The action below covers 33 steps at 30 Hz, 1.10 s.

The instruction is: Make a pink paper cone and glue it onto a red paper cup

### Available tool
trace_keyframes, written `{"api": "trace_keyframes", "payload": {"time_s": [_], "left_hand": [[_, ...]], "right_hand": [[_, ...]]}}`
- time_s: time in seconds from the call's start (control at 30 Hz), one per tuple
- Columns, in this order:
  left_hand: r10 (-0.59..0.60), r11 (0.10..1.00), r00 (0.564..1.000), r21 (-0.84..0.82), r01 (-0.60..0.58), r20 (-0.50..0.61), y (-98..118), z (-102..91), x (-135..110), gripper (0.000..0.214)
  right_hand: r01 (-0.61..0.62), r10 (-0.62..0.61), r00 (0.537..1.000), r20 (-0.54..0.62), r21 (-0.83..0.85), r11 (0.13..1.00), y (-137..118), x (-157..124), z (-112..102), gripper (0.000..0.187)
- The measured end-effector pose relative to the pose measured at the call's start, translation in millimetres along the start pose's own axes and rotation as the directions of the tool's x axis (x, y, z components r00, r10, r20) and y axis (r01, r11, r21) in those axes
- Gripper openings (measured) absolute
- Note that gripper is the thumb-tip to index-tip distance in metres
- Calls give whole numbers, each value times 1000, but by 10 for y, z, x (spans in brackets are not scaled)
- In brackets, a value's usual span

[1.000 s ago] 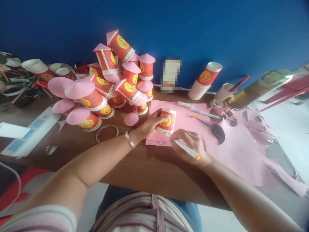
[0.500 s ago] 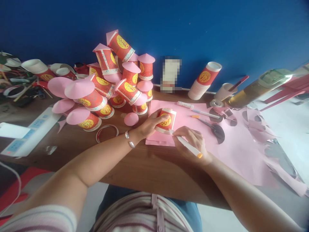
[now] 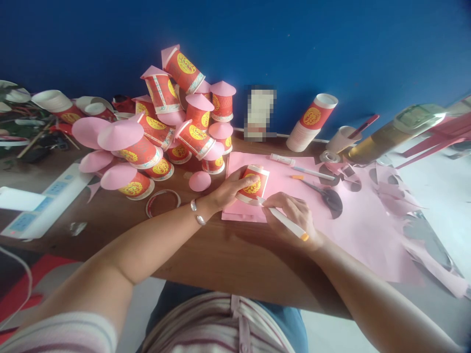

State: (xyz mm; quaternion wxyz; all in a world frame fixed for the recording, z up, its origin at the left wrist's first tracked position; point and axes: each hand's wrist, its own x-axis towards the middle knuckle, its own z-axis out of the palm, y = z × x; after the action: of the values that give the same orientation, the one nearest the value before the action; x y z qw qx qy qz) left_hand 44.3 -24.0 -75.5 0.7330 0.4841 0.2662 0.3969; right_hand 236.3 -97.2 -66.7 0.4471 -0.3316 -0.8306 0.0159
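One paper cup (image 3: 253,184), likely light and crushable, sits on pink paper (image 3: 285,177); left hand (image 3: 228,190) clasps its side, right hand (image 3: 294,215) grips a pen (image 3: 287,224) at its near rim.

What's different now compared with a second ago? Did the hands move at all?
The right hand and its white pen edged slightly rightward and away from the person, along the bottom edge of the red paper cup. Nothing was grasped or released. The left hand still steadies the cup on the pink paper; the pile of pink-capped cups is unchanged.
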Motion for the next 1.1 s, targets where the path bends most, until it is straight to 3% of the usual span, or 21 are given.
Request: {"api": "trace_keyframes", "payload": {"time_s": [0.3, 1.1], "left_hand": [[3, 1000, 1000, 26, -2, -7, -1, -9, -11, 43], [-5, 999, 1000, -34, 4, -31, -43, -25, 15, 47]], "right_hand": [[-34, 32, 998, -57, -34, 999, 3, -16, 19, 17], [-53, 52, 999, -15, -36, 998, -9, -34, 21, 14]]}}
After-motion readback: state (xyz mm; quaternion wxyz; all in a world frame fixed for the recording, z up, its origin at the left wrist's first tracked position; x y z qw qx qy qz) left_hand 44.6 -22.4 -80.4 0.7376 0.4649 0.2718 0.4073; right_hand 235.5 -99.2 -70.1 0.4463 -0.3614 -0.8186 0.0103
